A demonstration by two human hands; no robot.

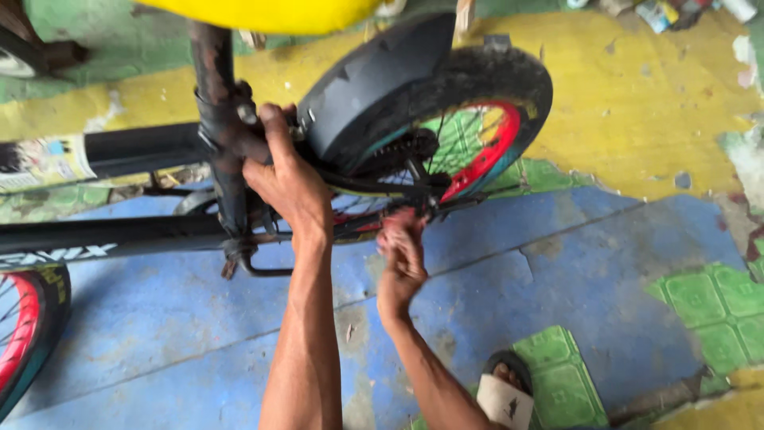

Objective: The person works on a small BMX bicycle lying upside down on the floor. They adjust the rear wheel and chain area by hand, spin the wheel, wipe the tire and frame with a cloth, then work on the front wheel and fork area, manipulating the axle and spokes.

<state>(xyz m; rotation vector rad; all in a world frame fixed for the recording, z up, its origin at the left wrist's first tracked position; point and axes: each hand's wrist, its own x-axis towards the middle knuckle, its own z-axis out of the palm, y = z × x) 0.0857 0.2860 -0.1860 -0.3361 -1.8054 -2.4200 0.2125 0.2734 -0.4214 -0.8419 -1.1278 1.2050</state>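
A bicycle fills the upper left, seen from above, with a rusty seat tube (213,80) under a yellow saddle (270,12). My left hand (285,179) is wrapped around the frame where the seat tube meets the black mudguard (374,87). The rear wheel (521,87) has a black tyre and a red rim. My right hand (402,255) is lower, with curled fingers up against the thin stay beside the spokes. Motion blur hides whether it holds anything.
Black frame tubes (119,235) run off to the left, and part of another red-rimmed wheel (24,334) shows at the lower left. My sandalled foot (505,394) stands on the worn floor (621,263) painted blue, yellow and green. Litter lies at the top right.
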